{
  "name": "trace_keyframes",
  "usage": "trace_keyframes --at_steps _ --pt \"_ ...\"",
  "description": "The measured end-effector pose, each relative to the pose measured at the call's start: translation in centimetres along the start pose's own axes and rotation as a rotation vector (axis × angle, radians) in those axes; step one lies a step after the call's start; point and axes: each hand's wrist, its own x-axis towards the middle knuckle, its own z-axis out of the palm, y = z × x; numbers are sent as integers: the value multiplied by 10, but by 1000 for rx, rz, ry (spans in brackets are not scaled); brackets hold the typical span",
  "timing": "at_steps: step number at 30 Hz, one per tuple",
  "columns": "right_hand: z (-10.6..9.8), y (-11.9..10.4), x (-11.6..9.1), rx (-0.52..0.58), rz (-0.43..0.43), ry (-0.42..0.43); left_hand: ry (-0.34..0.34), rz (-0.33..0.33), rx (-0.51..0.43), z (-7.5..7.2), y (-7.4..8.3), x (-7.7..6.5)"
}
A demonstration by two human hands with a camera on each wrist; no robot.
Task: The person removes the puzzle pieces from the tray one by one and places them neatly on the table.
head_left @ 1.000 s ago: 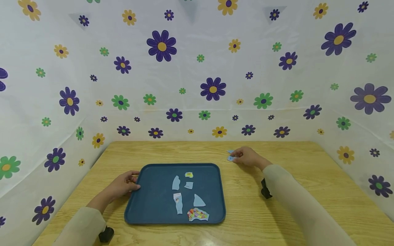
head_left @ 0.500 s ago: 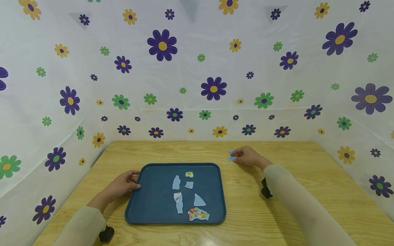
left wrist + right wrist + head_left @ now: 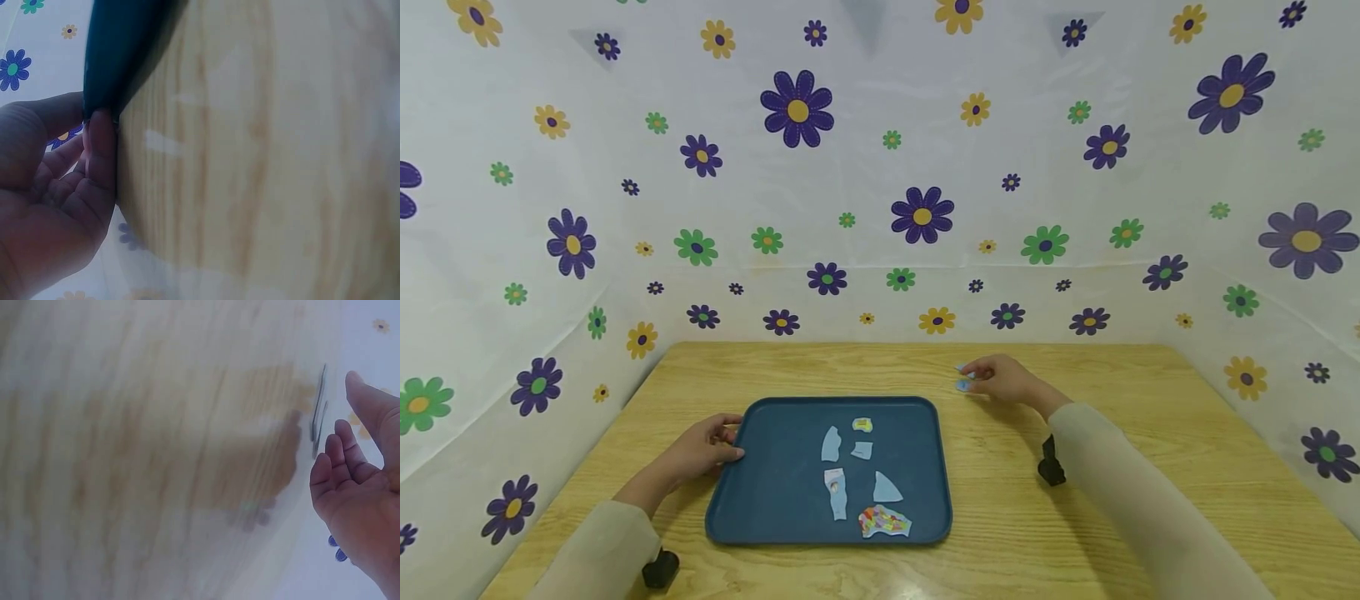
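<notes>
A dark blue tray [image 3: 767, 500] lies on the wooden table, and my left hand [image 3: 703, 450] grips its left rim. In the left wrist view, thumb and fingers pinch the tray edge [image 3: 115, 56]. Several cut paper picture pieces rest in the tray: a colourful one [image 3: 883, 522], a yellow one [image 3: 862, 425], and light blue ones such as the triangular piece [image 3: 886, 488]. Near the table's back, my right hand [image 3: 1003, 379] hovers by two light blue paper pieces [image 3: 962, 386], partly hidden by the fingers. The right wrist view shows its thumb apart from the fingers, the pieces [image 3: 319, 406] beyond the fingertips.
White sheeting [image 3: 865, 167] printed with flowers stands behind the table and along both sides. Wooden tabletop [image 3: 1075, 517] extends to the right of the tray. A black wrist device [image 3: 1051, 462] hangs under the right sleeve.
My right hand has shifted slightly and its fingers have spread from the thumb beside the blue paper pieces. The left hand and tray stay in place; the view tilts a little.
</notes>
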Motion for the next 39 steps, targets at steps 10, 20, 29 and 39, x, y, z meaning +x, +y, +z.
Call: trace_keyframes --at_steps 10,20,29,39 --pt "9 -19 -7 75 -30 -4 1 -4 -7 0 -1 0" --pt "27 -41 -13 158 -109 -6 4 6 3 -1 0 -1" --pt "44 -71 -20 180 -145 -44 6 6 10 -1 -2 -1" --pt "71 -95 -16 188 -122 -24 1 12 4 0 -1 1"
